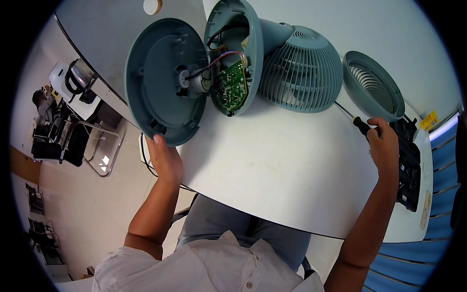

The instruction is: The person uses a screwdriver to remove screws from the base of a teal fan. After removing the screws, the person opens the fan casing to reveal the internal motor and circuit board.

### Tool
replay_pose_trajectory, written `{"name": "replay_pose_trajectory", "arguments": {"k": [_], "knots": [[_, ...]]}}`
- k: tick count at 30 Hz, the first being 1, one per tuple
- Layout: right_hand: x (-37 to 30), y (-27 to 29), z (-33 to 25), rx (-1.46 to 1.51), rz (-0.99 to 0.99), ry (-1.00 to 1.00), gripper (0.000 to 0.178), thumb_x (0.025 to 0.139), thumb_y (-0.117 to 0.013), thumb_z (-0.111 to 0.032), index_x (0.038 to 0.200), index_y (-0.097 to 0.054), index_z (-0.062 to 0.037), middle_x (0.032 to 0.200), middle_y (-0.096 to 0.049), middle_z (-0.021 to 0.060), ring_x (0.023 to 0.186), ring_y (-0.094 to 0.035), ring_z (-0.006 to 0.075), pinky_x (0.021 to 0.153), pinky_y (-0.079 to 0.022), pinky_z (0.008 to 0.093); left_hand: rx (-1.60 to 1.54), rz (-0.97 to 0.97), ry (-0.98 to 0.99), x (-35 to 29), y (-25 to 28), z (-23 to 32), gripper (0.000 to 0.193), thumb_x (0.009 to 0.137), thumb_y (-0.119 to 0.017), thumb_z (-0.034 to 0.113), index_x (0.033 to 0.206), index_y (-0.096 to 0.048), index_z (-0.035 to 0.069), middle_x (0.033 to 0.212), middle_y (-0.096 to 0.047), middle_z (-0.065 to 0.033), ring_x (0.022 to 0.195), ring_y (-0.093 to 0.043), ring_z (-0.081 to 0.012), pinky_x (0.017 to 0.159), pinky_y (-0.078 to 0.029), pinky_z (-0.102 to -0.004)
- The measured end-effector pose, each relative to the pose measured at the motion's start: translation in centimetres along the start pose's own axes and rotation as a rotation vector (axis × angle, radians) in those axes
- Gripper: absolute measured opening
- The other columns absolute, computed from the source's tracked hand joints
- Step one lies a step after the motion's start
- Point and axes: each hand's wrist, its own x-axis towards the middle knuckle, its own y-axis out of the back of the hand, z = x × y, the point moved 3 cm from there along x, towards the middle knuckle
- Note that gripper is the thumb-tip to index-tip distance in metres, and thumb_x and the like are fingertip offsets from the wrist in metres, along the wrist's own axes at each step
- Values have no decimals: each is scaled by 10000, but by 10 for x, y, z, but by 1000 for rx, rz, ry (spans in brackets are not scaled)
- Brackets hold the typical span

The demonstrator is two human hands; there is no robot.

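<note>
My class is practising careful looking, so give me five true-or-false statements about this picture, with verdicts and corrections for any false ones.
1. The left hand is at the lower edge of the round cover. True.
2. The right hand holds scissors. False: it holds a screwdriver.
3. A green circuit board sits inside the open base. True.
4. The loose ring lies left of the fan cage. False: it lies to the right.
5. Wires run between the cover and the base. True.
</note>
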Motion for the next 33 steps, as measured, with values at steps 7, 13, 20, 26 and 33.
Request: {"name": "replay_pose_trajectory", "arguments": {"k": [7,13,20,26,33], "knots": [[9,5,12,5,33,33,262,795,-586,-153,1005,-615,1,722,-568,85,614,-521,150,596,-418,288,383,21,-212,17,-13,14,514,954,-430,207,1395,-241,22,1348,-368,-109,1230,-361,-186,1064,-214,-321],[10,5,18,32,12,31,255,793,-607,-173,977,-619,2,703,-568,80,603,-524,145,583,-415,286,343,59,-261,23,-39,27,551,891,-456,69,1397,-241,26,1337,-372,-125,1214,-376,-183,1049,-243,-306],[9,6,15,55,-22,-27,258,783,-630,-160,982,-616,2,696,-567,78,586,-526,138,575,-422,287,601,54,-222,25,-50,31,660,788,-557,27,1374,-254,14,1281,-400,-146,1188,-407,-219,1017,-289,-309],[4,8,15,-101,-65,83,295,758,-655,-126,1023,-620,-1,734,-588,104,608,-542,149,621,-440,295,566,17,-164,29,-29,28,696,756,-535,29,1390,-247,25,1288,-411,-157,1179,-431,-243,1012,-304,-322],[3,24,24,-60,-67,117,203,716,-621,-82,884,-620,32,636,-525,29,517,-460,102,495,-371,256,274,-60,25,28,9,16,652,708,-525,4,1326,-324,48,1166,-465,-77,1060,-460,-172,953,-347,-307]]}}
